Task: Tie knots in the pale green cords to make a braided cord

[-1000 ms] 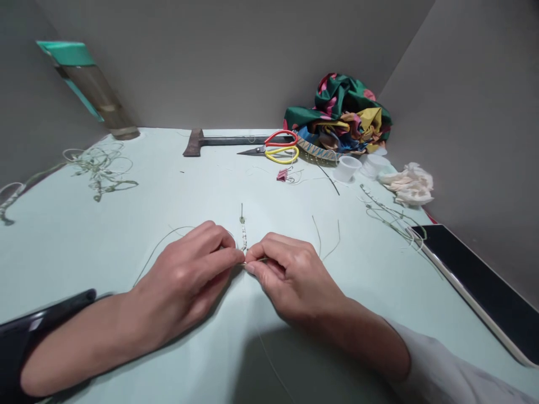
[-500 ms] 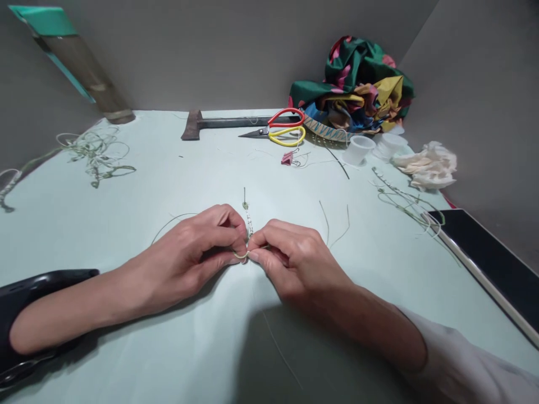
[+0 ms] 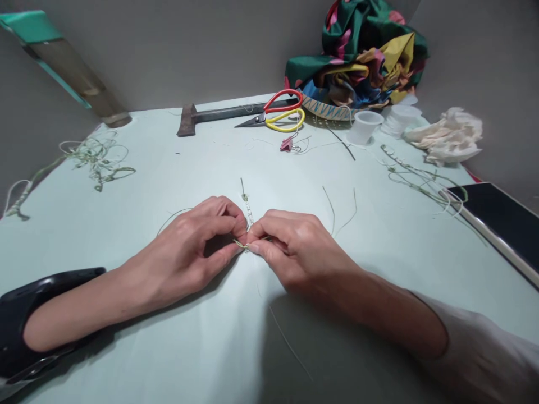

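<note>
Between my hands, a thin braided cord [image 3: 249, 212] in green and white lies on the pale table, its knotted end pointing away from me. My left hand [image 3: 202, 241] pinches green strands at the cord's near end. Thumb and fingers of my right hand [image 3: 290, 241] are pressed together on the same spot, close against the left fingertips. A small loop of strand shows between the two thumbs. Loose strand ends [image 3: 342, 216] stick out beyond my right hand, and a fine white thread [image 3: 284, 334] trails toward me. The exact knot is partly hidden by my fingers.
A hammer-like tool [image 3: 227, 114] and scissors with red and yellow handles [image 3: 283, 115] lie at the back. Pink binder clip [image 3: 287, 145], plastic cups [image 3: 364, 128], crumpled tissue [image 3: 448, 136] and a dark tablet-like slab [image 3: 501, 219] are around. Tangled cords [image 3: 95, 154] lie left, near a bottle [image 3: 80, 73].
The camera view has shifted slightly. My hands stay together at the cord, and green strand ends now show more between the thumbs.
</note>
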Tool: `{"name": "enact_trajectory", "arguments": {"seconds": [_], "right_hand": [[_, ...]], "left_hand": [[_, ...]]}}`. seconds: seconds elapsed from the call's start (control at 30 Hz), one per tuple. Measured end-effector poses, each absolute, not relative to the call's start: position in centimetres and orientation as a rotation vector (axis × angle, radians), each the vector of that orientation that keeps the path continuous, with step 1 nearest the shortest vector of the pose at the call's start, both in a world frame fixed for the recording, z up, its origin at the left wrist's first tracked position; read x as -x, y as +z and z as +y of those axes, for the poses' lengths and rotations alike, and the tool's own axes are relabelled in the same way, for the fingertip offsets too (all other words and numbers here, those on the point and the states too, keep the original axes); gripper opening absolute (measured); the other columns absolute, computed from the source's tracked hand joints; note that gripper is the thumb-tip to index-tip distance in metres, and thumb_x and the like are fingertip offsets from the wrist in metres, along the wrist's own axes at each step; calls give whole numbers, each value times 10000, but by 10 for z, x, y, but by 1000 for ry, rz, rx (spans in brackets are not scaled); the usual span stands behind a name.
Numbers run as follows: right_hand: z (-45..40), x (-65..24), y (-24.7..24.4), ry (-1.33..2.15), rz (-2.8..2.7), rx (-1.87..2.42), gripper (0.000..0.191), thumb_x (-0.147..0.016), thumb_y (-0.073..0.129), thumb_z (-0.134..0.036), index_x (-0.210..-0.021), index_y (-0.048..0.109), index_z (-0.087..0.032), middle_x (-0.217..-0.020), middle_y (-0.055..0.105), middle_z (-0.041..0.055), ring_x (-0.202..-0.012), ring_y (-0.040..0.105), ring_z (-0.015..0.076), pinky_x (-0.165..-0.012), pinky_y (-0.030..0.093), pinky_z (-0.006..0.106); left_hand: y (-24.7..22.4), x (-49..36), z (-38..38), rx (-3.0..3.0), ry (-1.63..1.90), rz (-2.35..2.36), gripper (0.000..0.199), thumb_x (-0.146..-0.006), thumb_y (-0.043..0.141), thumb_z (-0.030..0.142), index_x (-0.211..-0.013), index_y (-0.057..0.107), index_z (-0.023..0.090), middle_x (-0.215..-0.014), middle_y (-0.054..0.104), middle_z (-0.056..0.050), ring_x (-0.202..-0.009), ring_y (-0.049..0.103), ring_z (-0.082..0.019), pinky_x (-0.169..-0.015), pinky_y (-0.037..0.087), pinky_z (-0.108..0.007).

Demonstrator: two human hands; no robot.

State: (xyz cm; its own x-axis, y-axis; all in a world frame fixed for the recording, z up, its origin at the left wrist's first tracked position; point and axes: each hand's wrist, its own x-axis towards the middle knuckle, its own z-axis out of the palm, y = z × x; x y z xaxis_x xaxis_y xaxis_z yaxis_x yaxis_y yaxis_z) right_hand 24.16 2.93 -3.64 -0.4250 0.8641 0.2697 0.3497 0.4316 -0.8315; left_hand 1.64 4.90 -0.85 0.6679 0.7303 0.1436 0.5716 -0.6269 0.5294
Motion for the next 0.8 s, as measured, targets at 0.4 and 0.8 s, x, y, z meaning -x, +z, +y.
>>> {"name": "enact_trajectory", "arguments": {"seconds": [0.4, 0.8], "right_hand": [[31, -239, -32, 1009, -1937, 1090, 208, -928, 597, -57, -800, 675, -202, -813, 711, -10, -677, 523, 128, -674, 388, 291], [32, -238, -30, 1033, -1910, 1119, 218, -925, 652, -25, -794, 681, -197, -774, 678, -33, -628, 468, 109, -667, 373, 295]], "left_hand": [[-11, -16, 55, -2468, 529, 889, 172, -1103, 696, 284, -961, 771, 223, -1036, 744, -1, -940, 699, -152, -814, 534, -234], [-9, -15, 53, -2476, 567, 892, 188, -1093, 669, 169, -955, 780, 232, -1037, 763, 1, -897, 714, -127, -781, 537, -216]]}}
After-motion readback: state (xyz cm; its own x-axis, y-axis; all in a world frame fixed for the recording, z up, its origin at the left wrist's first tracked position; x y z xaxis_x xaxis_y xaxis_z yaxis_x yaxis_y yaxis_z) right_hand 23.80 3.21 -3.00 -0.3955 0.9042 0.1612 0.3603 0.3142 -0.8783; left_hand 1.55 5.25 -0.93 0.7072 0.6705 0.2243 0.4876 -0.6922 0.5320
